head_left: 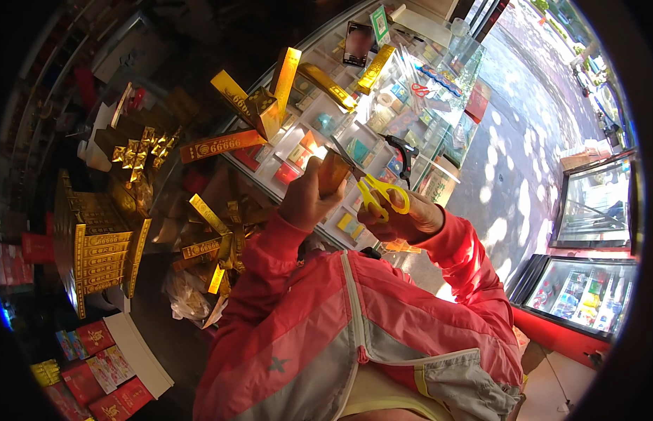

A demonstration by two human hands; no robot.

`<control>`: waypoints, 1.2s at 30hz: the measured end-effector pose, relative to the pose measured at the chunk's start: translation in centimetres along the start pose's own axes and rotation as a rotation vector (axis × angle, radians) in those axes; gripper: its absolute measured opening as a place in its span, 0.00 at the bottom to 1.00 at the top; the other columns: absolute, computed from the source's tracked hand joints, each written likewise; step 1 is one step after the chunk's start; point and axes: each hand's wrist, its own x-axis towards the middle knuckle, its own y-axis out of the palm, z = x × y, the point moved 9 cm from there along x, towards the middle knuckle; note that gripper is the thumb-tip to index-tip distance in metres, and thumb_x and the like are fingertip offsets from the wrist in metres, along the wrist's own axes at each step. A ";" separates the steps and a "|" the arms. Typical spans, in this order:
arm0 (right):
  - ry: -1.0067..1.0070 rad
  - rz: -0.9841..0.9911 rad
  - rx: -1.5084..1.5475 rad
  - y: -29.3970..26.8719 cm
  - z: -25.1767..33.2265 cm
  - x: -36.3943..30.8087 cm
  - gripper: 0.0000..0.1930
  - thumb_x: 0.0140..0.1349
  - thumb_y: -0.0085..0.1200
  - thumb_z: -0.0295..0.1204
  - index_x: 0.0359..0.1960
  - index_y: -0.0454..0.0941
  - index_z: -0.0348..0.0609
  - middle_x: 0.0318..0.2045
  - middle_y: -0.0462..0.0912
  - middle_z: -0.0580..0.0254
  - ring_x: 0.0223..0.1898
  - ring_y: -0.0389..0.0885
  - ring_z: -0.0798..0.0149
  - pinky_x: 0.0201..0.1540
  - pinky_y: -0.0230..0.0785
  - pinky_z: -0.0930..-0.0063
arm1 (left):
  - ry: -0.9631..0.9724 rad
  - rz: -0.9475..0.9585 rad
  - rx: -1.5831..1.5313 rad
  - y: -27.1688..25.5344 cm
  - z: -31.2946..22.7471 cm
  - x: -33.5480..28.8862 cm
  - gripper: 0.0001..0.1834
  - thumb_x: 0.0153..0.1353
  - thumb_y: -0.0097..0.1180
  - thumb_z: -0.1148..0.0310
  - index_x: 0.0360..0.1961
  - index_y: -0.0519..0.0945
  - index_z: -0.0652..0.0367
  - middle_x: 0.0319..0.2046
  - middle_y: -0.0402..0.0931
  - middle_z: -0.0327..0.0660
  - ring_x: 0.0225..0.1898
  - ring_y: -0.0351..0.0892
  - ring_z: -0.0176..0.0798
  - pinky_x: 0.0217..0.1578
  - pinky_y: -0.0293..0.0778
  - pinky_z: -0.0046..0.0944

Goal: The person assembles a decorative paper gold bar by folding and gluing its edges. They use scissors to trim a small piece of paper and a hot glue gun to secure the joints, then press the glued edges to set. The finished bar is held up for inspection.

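- A stack of gold boxes (95, 256) is seen at the far left, piled in a block, with red packets (95, 372) spread below it.
- A cluster of long gold boxes (263, 98) is stood and leaned together on the glass table (438, 91), with one flat gold box (221, 145) lying just beside it.
- Small coloured packets (354, 151) are held in rows inside the glass table, under its top.
- The left hand (305, 200) is raised over the table; its fingers (319, 175) are wrapped tightly round a small brown box (333, 172), which is held upright.
- The right hand (403, 217) is just beside it; its fingers are passed through the loops of yellow scissors (382, 193) and closed on them. The blades are pointed up and left at the brown box; whether they touch it cannot be told.
- A black glue gun (403, 151) is lying on the table beyond the scissors, and red-handled scissors (419, 90) lie farther back.
- A glass-fronted cabinet (586, 295) with bottles inside is seen at the far right.
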 end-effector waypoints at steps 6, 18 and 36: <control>0.027 -0.018 -0.028 0.0 -0.6 -0.3 0.24 0.66 0.53 0.51 0.42 0.73 0.38 0.32 0.70 0.67 0.25 0.64 0.75 0.26 0.57 0.82 | -0.062 0.010 -0.029 0.4 0.4 -0.5 0.30 0.52 0.68 0.66 0.50 0.65 0.67 0.27 0.77 0.52 0.29 0.81 0.55 0.29 0.76 0.44; -0.088 -0.052 -0.206 -1.0 1.7 -0.5 0.22 0.68 0.52 0.47 0.39 0.71 0.35 0.27 0.69 0.67 0.23 0.66 0.75 0.23 0.58 0.81 | -0.064 0.070 -0.015 2.6 3.0 -2.0 0.33 0.54 0.67 0.64 0.54 0.64 0.70 0.28 0.78 0.51 0.28 0.82 0.47 0.29 0.76 0.42; 0.453 -1.374 -1.981 -35.4 14.4 -5.1 0.14 0.63 0.53 0.38 0.42 0.84 0.45 0.50 0.75 0.39 0.50 0.78 0.41 0.53 0.72 0.55 | -0.834 -0.004 -0.892 12.2 14.0 -5.3 0.18 0.58 0.65 0.63 0.40 0.69 0.59 0.24 0.73 0.38 0.18 0.75 0.33 0.21 0.78 0.35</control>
